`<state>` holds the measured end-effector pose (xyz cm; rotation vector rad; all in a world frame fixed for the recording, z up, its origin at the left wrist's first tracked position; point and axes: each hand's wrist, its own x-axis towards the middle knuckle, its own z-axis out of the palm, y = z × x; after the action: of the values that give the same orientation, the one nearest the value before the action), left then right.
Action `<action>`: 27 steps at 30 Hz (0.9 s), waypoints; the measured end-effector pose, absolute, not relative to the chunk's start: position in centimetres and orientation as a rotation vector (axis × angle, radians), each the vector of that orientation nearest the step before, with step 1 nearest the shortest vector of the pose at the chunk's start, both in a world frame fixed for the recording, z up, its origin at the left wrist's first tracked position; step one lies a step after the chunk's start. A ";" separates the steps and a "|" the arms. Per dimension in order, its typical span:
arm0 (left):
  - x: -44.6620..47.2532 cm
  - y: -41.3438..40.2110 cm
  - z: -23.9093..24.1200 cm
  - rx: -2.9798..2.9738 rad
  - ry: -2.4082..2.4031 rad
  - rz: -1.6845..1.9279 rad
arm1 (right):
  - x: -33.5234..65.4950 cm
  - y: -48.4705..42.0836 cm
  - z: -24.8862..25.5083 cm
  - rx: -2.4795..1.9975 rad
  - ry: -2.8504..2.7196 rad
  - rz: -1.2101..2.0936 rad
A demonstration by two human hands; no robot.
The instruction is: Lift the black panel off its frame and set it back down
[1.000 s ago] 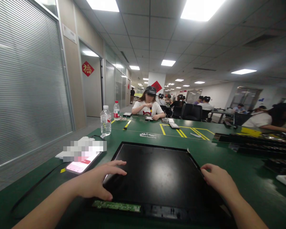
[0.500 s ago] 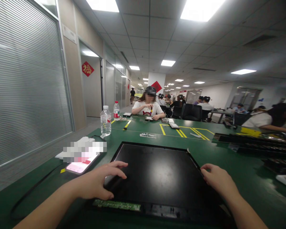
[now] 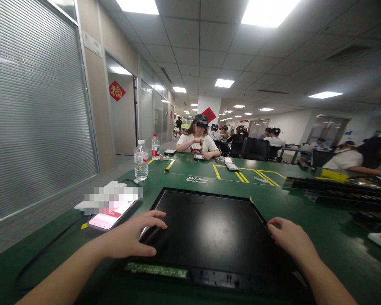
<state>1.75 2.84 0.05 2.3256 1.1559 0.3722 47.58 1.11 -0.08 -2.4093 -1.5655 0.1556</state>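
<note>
A large black flat panel lies face up on the green table right before me. A green circuit strip runs along its near edge. My left hand rests on the panel's left side, fingers stretched forward and thumb laid flat on the surface. My right hand sits at the panel's right edge with its fingers curled over the rim; their tips are hidden.
A phone with a pink screen lies left of the panel, a black cable trailing from it. Two water bottles stand farther back. Black trays fill the right. A seated person works across the table.
My left hand's thumb has slid down and flattened on the panel, and the fingers shifted slightly. The right hand and the panel stay where they were.
</note>
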 end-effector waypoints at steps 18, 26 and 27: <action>1.3 5.6 -3.1 2.394 1.633 0.489 | 47.1 0.9 0.0 -2.412 -1.578 0.148; 0.9 5.9 -3.3 2.371 1.592 0.506 | 47.0 0.9 0.0 -2.410 -1.587 0.169; 0.9 5.9 -3.3 2.373 1.593 0.500 | 46.9 0.9 0.0 -2.412 -1.586 0.168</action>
<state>0.90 5.88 -3.32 2.3728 1.5925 0.4997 46.94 0.89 -0.02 -2.4124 -1.5861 0.1681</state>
